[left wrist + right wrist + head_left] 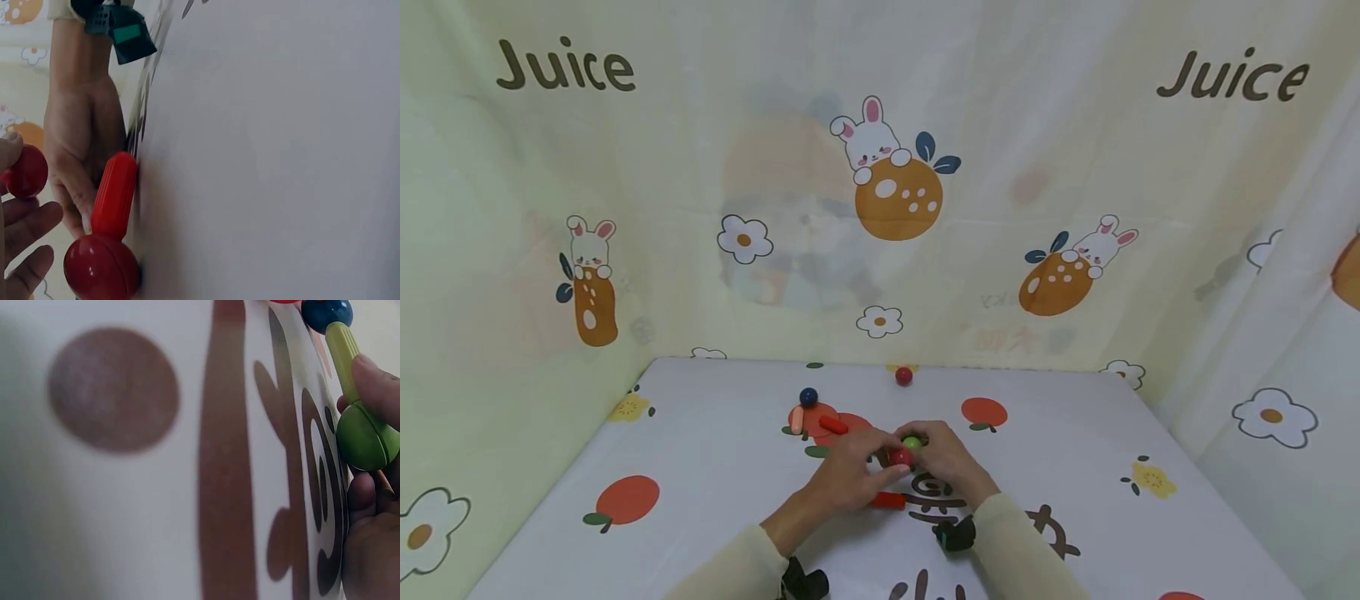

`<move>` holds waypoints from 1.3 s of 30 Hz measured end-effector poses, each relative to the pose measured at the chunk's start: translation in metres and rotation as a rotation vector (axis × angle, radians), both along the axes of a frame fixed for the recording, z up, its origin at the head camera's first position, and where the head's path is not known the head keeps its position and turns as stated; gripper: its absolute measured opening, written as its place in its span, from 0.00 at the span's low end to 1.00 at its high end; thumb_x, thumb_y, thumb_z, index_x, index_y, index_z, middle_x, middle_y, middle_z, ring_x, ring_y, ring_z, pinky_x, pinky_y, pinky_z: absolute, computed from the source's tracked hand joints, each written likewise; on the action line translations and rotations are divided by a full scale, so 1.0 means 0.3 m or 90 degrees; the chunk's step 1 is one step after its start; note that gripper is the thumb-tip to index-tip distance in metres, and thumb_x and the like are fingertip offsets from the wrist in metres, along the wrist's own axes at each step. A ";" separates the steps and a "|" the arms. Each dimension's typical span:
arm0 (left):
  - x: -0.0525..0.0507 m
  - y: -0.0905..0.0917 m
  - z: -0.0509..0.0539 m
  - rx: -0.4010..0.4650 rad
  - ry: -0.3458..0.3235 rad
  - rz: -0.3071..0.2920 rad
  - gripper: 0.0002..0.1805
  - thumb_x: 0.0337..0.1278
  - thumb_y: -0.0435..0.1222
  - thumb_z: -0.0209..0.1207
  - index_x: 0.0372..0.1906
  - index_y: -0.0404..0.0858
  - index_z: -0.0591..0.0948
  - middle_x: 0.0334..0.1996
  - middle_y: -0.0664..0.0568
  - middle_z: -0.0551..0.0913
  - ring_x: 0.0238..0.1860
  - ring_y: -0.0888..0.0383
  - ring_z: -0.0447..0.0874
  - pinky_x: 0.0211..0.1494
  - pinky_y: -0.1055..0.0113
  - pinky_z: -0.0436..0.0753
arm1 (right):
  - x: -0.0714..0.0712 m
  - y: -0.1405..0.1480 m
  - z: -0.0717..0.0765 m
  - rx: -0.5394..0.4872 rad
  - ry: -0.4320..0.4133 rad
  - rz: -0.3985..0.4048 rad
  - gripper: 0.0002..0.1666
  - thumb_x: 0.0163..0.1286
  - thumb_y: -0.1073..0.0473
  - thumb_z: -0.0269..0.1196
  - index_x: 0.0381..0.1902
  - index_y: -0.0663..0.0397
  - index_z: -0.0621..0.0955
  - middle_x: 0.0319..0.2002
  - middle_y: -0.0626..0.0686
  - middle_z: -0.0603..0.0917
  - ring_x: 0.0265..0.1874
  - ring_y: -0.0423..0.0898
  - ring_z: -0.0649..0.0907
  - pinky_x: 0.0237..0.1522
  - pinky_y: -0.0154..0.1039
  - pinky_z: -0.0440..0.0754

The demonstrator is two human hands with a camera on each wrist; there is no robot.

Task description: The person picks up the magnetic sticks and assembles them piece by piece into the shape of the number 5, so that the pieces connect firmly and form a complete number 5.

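My left hand [846, 473] pinches a red ball [901, 457], also seen in the left wrist view as a red ball [27, 171] between thumb and fingers. Right beside it, my right hand [946, 457] grips a green ball [912, 442]. In the right wrist view that green ball [364, 437] joins a yellow-green stick [343, 359], with a blue ball [327, 314] at the stick's far end; whether they are joined I cannot tell. A red stick [115, 195] meets another red ball [101, 267] on the table; the left hand partly hides a red stick [889, 500] in the head view.
Behind the left hand lie a blue ball [808, 397], a peach stick [797, 419] and a red stick [833, 425]. Another red ball [904, 376] sits near the back edge of the printed white tabletop [715, 475]. A patterned curtain [805, 292] surrounds the table.
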State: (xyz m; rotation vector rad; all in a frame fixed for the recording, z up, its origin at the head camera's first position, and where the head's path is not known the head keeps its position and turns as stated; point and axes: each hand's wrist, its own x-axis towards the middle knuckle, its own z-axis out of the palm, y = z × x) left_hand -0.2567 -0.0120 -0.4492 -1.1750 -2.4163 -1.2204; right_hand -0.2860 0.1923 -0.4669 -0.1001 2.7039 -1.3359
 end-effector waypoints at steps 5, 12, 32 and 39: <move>0.007 0.010 -0.009 -0.002 0.022 -0.019 0.19 0.62 0.42 0.68 0.57 0.46 0.84 0.43 0.61 0.85 0.43 0.65 0.81 0.48 0.64 0.85 | 0.003 0.000 0.010 -0.025 -0.015 0.004 0.13 0.69 0.59 0.68 0.49 0.38 0.87 0.47 0.47 0.84 0.50 0.52 0.77 0.51 0.48 0.82; 0.016 0.026 -0.015 -0.037 0.054 -0.029 0.23 0.63 0.43 0.68 0.62 0.47 0.83 0.44 0.58 0.85 0.43 0.64 0.81 0.46 0.68 0.84 | -0.002 0.001 0.012 -0.035 -0.017 0.013 0.14 0.68 0.58 0.69 0.50 0.40 0.86 0.47 0.48 0.84 0.49 0.52 0.78 0.49 0.45 0.84; 0.038 0.050 -0.024 -0.139 0.044 -0.052 0.18 0.61 0.46 0.69 0.54 0.46 0.86 0.45 0.64 0.86 0.46 0.68 0.81 0.53 0.74 0.80 | -0.006 0.012 0.009 -0.027 -0.011 0.020 0.16 0.65 0.63 0.66 0.48 0.41 0.87 0.48 0.48 0.83 0.48 0.51 0.78 0.49 0.45 0.83; 0.032 0.056 -0.037 -0.175 0.030 -0.059 0.19 0.61 0.48 0.68 0.55 0.48 0.86 0.47 0.65 0.85 0.49 0.69 0.79 0.56 0.71 0.80 | -0.011 0.016 -0.002 -0.036 -0.016 0.018 0.15 0.64 0.62 0.67 0.47 0.40 0.87 0.47 0.48 0.83 0.47 0.52 0.78 0.48 0.45 0.83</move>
